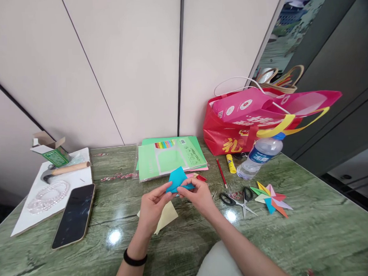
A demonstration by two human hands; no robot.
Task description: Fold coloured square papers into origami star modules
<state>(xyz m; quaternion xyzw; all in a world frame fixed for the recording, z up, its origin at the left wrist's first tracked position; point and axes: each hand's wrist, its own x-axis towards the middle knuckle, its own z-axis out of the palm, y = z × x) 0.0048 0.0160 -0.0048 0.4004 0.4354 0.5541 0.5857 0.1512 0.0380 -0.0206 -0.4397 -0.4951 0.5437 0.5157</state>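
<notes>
A small folded piece of blue paper [177, 177] is pinched between both hands above the table. My left hand [154, 201] grips its left side, thumb toward me, with a black band on the wrist. On the lower right edge, my right hand [199, 194] presses it between thumb and fingers. Pale yellow paper [167, 217] lies on the table below, partly hidden by my left hand. Right of my right hand are open black-handled scissors [242, 201] and a multicoloured folded-paper star [272, 199].
Behind the hands lies a green pack of paper [160, 157]. A red pencil [221, 173], glue stick [231, 163], water bottle [258, 156] and red bag [220, 128] stand or lie to the right. At left are a phone [75, 216], hammer [70, 168], beads [49, 197] and small box [53, 152].
</notes>
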